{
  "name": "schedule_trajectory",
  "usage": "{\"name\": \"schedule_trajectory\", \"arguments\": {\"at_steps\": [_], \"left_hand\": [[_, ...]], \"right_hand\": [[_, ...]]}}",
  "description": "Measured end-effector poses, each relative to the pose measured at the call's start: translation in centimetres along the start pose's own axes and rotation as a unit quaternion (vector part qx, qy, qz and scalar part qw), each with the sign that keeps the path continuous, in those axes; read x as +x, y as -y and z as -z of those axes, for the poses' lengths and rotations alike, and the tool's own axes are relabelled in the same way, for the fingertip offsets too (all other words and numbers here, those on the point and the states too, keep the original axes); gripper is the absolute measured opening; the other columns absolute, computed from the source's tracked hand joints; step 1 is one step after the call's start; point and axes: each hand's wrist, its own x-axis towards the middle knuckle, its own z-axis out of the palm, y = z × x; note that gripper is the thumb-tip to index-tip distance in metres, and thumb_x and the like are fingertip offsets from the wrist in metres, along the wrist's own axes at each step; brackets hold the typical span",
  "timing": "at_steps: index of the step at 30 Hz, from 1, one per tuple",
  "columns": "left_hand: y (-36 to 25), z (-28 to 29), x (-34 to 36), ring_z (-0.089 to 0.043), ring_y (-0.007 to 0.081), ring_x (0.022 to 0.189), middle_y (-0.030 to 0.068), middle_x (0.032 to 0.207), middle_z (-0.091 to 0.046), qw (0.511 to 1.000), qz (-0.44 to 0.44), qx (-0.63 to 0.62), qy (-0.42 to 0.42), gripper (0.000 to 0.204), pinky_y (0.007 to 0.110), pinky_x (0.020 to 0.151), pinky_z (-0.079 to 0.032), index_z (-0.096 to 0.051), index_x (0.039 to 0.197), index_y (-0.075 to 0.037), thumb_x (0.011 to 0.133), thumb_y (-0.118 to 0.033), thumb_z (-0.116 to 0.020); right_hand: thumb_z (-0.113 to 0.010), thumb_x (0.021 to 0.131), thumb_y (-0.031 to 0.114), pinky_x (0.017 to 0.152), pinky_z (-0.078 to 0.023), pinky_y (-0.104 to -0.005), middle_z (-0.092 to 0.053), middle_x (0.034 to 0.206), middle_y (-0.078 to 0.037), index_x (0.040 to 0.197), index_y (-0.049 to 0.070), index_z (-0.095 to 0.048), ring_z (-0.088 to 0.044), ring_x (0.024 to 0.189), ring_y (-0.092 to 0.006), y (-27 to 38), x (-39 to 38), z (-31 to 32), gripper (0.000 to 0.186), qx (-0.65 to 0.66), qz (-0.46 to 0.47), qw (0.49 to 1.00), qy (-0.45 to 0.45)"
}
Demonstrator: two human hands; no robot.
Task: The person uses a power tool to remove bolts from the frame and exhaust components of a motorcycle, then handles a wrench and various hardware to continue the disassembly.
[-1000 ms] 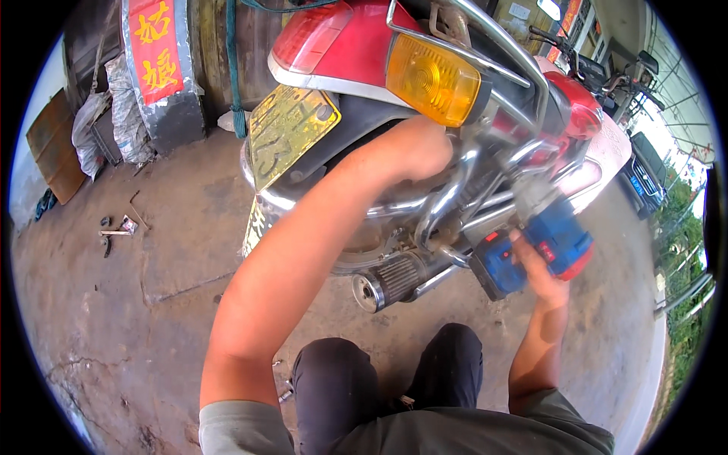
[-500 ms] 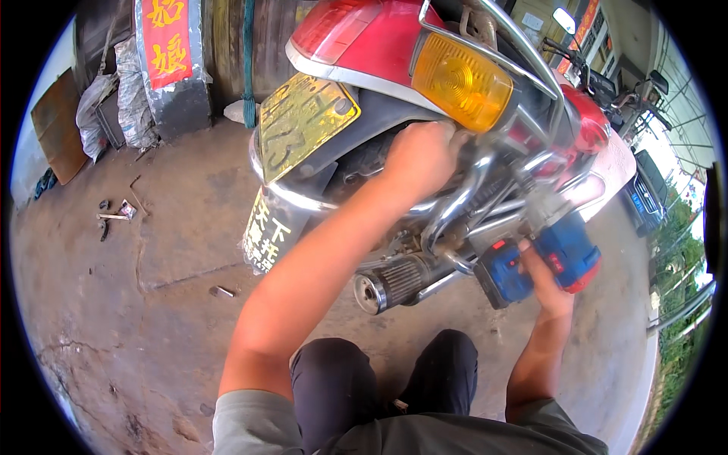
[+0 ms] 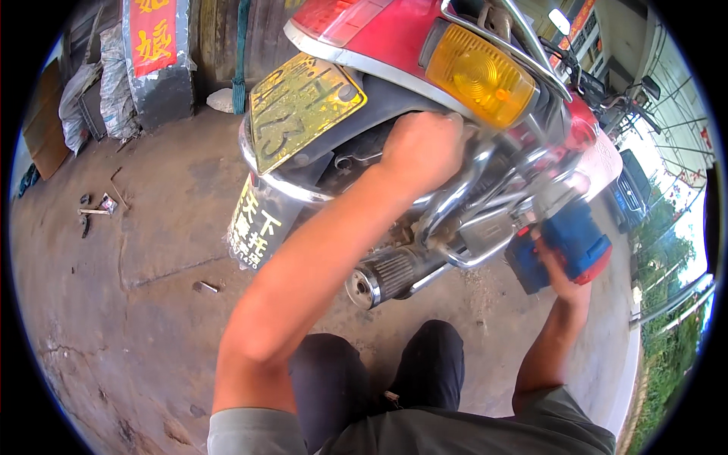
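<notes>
The rear of a red motorcycle (image 3: pixel 402 38) fills the middle, with an orange turn signal (image 3: pixel 479 76) and a worn yellow plate (image 3: pixel 303 110). My left hand (image 3: pixel 425 148) is closed in a fist under the signal, against the underside of the rear fender; what its fingers hold is hidden. Beside that wrist, a ring-ended metal piece (image 3: pixel 343 162) like a spanner shows under the fender. My right hand (image 3: pixel 560 273) grips a blue cordless impact wrench (image 3: pixel 575 236) at the bike's right side. Its front end is blurred near the chrome tubes (image 3: pixel 455 193).
A ribbed exhaust (image 3: pixel 387 277) sticks out low, close to my knees. Small metal parts (image 3: pixel 98 208) and a short cylindrical piece (image 3: pixel 205 287) lie on the concrete floor to the left. Sacks (image 3: pixel 117 83) lean by a pillar; a car (image 3: pixel 629 189) stands far right.
The impact wrench and my right hand have shifted right and slightly back from the chrome tubes. My left hand stays under the turn signal. The view has tilted slightly.
</notes>
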Motion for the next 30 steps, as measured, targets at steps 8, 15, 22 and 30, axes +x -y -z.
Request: {"name": "schedule_trajectory", "arguments": {"at_steps": [8,15,22,30], "left_hand": [[0.2,-0.3,-0.3,-0.07,0.042,0.074,0.0246,0.078,-0.069,1.0,-0.005,0.01,-0.029,0.027,0.052,0.071,-0.057,-0.07,0.087,0.001,0.096,-0.024,-0.063],[0.0,-0.5,-0.4,-0.069,0.0425,0.073,0.0253,0.075,-0.068,0.999,-0.011,0.014,-0.044,0.027,0.052,0.07,-0.057,-0.07,0.083,0.001,0.095,-0.023,-0.063],[0.1,-0.6,-0.5,-0.069,0.0425,0.072,0.0251,0.075,-0.068,0.999,-0.013,0.024,-0.046,0.026,0.051,0.068,-0.057,-0.07,0.083,0.001,0.095,-0.022,-0.064],[-0.1,-0.2,-0.6,-0.069,0.0426,0.071,0.0247,0.077,-0.068,0.998,-0.026,0.021,-0.044,0.025,0.052,0.068,-0.056,-0.067,0.085,0.002,0.095,-0.021,-0.064]], "right_hand": [[-0.075,0.086,0.003,0.078,-0.056,-0.0371,-0.075,0.097,-0.01,0.106,0.006,-0.076,-0.073,0.09,-0.0267,-0.6,0.6,0.3,0.02,-0.049,0.063,0.997,0.016],[-0.074,0.085,0.003,0.081,-0.055,-0.0383,-0.075,0.1,-0.011,0.11,0.006,-0.076,-0.073,0.092,-0.0288,-1.5,0.3,0.4,0.025,-0.055,0.092,0.994,0.023],[-0.073,0.085,0.002,0.082,-0.056,-0.0385,-0.075,0.101,-0.011,0.109,0.007,-0.076,-0.073,0.094,-0.0295,-1.7,0.3,0.2,0.025,-0.057,0.105,0.993,0.016],[-0.073,0.092,0.005,0.08,-0.056,-0.0347,-0.075,0.1,-0.007,0.11,0.006,-0.075,-0.072,0.092,-0.0214,-2.0,-1.3,-1.8,0.018,-0.058,0.087,0.995,-0.005]]}}
